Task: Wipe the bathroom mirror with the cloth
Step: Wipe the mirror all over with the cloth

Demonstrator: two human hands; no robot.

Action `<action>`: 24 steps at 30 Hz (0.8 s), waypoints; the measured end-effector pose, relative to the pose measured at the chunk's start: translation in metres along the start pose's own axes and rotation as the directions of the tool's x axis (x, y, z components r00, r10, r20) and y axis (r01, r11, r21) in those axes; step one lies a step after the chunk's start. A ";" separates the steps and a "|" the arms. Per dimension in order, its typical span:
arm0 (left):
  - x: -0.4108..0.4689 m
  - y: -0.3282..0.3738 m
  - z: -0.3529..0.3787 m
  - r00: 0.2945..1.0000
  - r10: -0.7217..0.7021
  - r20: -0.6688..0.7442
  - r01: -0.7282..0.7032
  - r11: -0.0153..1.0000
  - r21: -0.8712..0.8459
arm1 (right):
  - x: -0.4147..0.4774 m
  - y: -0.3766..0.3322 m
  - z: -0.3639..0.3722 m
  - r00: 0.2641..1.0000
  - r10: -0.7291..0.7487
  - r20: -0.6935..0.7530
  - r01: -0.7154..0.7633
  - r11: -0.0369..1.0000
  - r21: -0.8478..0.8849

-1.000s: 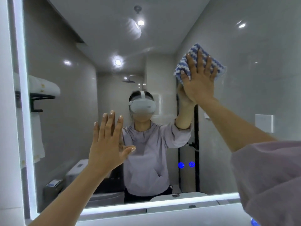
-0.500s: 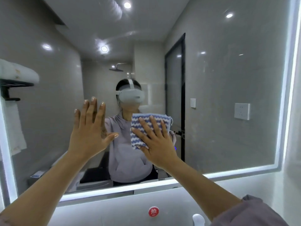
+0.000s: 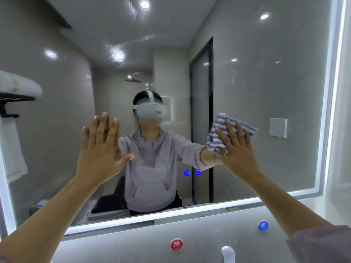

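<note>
Red knob (image 3: 176,244), blue knob (image 3: 263,226), perhaps a tap (image 3: 228,253), sit below the mirror (image 3: 275,82).

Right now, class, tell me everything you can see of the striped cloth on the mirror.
The cloth is a small, soft-looking rag with wavy blue and white stripes, roughly square in outline. It lies flat against the mirror, right of centre at mid height, tilted so that one corner points up and left. The right hand presses it to the glass with straight, spread fingers that cover its middle. Its top, left and right edges show around them. Nothing else touches it.
</note>
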State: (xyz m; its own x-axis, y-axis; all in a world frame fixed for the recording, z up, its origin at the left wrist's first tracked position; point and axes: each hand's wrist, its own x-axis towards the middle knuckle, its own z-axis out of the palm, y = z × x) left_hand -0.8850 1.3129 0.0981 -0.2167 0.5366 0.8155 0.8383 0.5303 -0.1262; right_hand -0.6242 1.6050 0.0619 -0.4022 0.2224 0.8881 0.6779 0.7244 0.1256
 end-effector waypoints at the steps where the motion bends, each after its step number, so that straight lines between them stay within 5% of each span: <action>1: 0.000 0.000 0.000 1.000 0.002 -0.001 -0.002 1.000 0.002 | -0.001 0.008 -0.002 0.998 0.056 0.009 -0.056 0.998 0.008; 14: 0.003 -0.004 0.006 1.000 0.022 -0.004 -0.022 1.000 -0.019 | 0.004 -0.040 0.000 0.926 0.376 -0.044 -0.362 0.913 0.189; 24: 0.004 -0.008 0.012 0.999 0.034 -0.026 -0.034 0.999 0.005 | 0.003 -0.072 0.014 0.988 -0.129 -0.090 0.132 0.991 0.025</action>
State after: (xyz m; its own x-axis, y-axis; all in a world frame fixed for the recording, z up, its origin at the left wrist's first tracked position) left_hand -0.8987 1.3185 0.0952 -0.1750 0.5371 0.8252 0.8427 0.5152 -0.1566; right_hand -0.6832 1.5625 0.0494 -0.4295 0.0673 0.9006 0.6032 0.7636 0.2306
